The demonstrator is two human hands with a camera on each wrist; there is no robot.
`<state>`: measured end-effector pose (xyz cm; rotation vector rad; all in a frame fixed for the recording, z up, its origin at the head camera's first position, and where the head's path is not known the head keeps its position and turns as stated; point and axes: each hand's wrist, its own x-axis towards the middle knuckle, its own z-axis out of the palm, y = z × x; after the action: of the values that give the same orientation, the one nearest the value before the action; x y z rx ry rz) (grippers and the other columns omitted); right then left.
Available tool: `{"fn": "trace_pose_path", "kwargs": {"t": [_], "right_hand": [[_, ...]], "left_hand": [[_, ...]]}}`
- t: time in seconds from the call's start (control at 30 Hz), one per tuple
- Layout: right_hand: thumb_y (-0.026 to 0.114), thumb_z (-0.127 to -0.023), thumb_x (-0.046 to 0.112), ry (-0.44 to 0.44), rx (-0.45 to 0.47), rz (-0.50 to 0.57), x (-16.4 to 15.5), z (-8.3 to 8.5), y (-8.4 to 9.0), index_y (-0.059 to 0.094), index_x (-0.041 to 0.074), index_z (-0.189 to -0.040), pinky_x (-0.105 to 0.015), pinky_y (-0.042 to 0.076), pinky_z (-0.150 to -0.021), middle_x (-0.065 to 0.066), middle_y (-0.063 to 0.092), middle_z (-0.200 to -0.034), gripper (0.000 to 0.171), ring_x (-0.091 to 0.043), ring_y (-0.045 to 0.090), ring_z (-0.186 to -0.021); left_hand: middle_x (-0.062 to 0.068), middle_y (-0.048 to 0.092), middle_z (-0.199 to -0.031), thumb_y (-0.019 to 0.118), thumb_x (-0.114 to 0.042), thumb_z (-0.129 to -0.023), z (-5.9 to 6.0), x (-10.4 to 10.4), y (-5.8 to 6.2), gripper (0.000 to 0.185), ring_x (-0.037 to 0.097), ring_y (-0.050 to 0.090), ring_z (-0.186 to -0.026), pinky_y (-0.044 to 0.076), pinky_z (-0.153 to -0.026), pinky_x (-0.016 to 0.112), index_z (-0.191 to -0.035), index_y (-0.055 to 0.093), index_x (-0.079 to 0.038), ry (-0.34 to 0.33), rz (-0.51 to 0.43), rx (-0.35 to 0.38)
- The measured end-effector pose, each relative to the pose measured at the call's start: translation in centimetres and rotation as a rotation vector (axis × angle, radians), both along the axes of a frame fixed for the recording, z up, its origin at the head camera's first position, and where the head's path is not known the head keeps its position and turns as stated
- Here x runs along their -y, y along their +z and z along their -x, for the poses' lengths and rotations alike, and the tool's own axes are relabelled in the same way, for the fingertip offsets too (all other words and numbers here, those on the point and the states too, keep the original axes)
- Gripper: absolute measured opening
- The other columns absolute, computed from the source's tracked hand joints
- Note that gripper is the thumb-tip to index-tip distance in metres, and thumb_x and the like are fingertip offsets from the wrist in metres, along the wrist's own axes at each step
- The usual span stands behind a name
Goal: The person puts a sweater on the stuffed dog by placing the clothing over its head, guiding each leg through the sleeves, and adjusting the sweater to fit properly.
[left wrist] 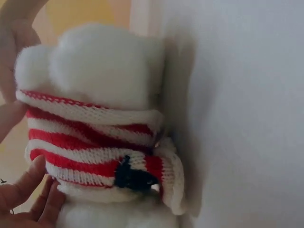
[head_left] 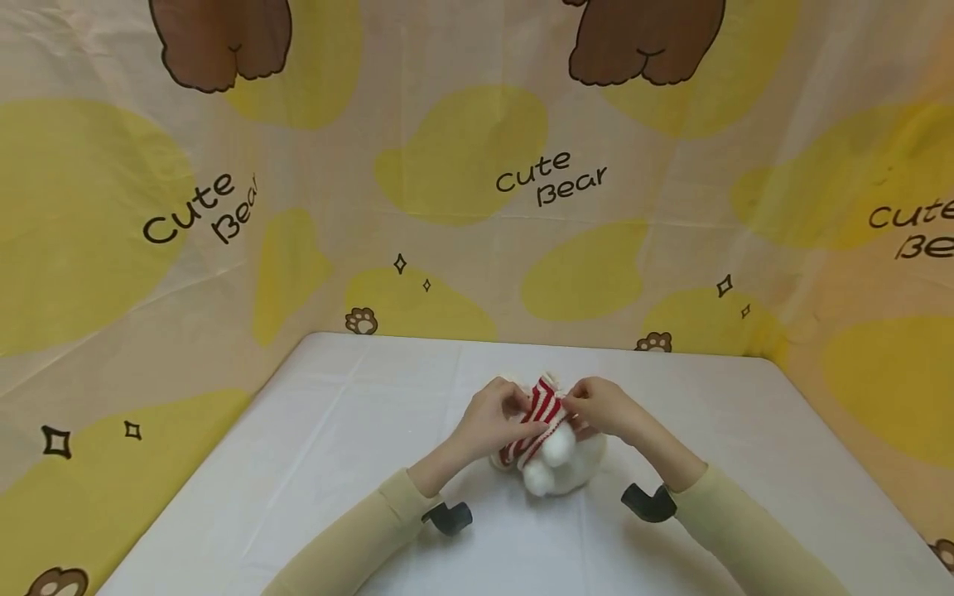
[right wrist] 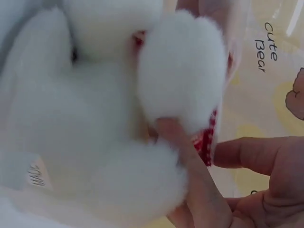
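Right now both hands meet over a white plush toy (head_left: 559, 463) that lies on the white table (head_left: 335, 463), near its middle and a little toward the person. A red-and-white striped knitted sweater (head_left: 540, 414) is bunched around the toy's body. The left hand (head_left: 492, 422) sits on the left side of the toy, its fingers curled and pinching the edge of the sweater. The right hand (head_left: 604, 407) sits on the toy's right side, its fingers also curled onto the knit, so the two hands nearly touch above the toy.

Seen from the left wrist, the sweater (left wrist: 95, 142) wraps the toy (left wrist: 104, 66) in rolled bands, with a small dark patch showing near its lower edge; fingertips (left wrist: 33, 190) of the left hand rest against the knit at the toy's lower left. Seen from the right wrist, one finger (right wrist: 190, 166) of the right hand presses between two fluffy round parts of the toy (right wrist: 95, 118), while the thumb lies apart beside it; a sliver of red knit (right wrist: 206, 140) shows beside that finger.

Behind the table, beyond the toy, hangs a cloth backdrop (head_left: 477, 165) printed with yellow blobs, brown bears and the words "Cute Bear". Both forearms wear pale yellow sleeves (head_left: 373, 521).
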<state>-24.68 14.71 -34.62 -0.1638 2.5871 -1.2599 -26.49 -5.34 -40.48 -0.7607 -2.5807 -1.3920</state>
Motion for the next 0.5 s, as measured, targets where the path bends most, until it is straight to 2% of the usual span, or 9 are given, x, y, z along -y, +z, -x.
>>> {"fn": "trace_pose_path", "kwargs": {"t": [0.13,0.23,0.37,0.5], "right_hand": [[0.052,-0.093,0.013,-0.040,-0.023,0.032,-0.1,-0.1,-0.6,0.058,-0.008,-0.097,-0.033,0.057,-0.068,-0.016,0.062,-0.091,0.022,-0.020,0.063,-0.082],[0.053,-0.090,0.015,-0.068,-0.059,0.040,-0.3,0.0,-1.0,0.061,-0.006,-0.094,-0.032,0.057,-0.070,-0.014,0.063,-0.091,0.023,-0.019,0.062,-0.084],[0.056,-0.088,0.016,-0.097,-0.078,0.062,-0.5,0.2,-1.5,0.064,-0.005,-0.092,-0.032,0.057,-0.071,-0.013,0.064,-0.093,0.023,-0.019,0.061,-0.086],[0.058,-0.087,0.017,-0.112,-0.082,0.079,-0.6,0.3,-1.7,0.065,-0.006,-0.092,-0.032,0.057,-0.072,-0.012,0.064,-0.095,0.024,-0.019,0.059,-0.089]], "left_hand": [[-0.002,0.055,-0.099,0.083,-0.036,-0.070,0.2,-0.1,0.2,0.038,0.014,0.057,-0.097,0.048,-0.089,0.029,-0.092,0.063,-0.014,-0.028,0.013,0.027],[-0.003,0.055,-0.107,0.085,-0.037,-0.066,0.2,-0.2,0.2,0.045,0.016,0.052,-0.108,0.043,-0.096,0.036,-0.099,0.062,-0.017,-0.062,0.038,0.020],[-0.002,0.050,-0.114,0.087,-0.031,-0.064,-0.1,-0.6,-0.3,0.045,0.019,0.041,-0.115,0.038,-0.096,0.041,-0.098,0.061,-0.021,-0.063,0.047,-0.053],[-0.001,0.047,-0.106,0.085,-0.023,-0.066,-0.6,-1.0,-0.9,0.030,0.017,0.039,-0.108,0.038,-0.090,0.036,-0.085,0.062,-0.020,-0.033,0.007,-0.163]]}}
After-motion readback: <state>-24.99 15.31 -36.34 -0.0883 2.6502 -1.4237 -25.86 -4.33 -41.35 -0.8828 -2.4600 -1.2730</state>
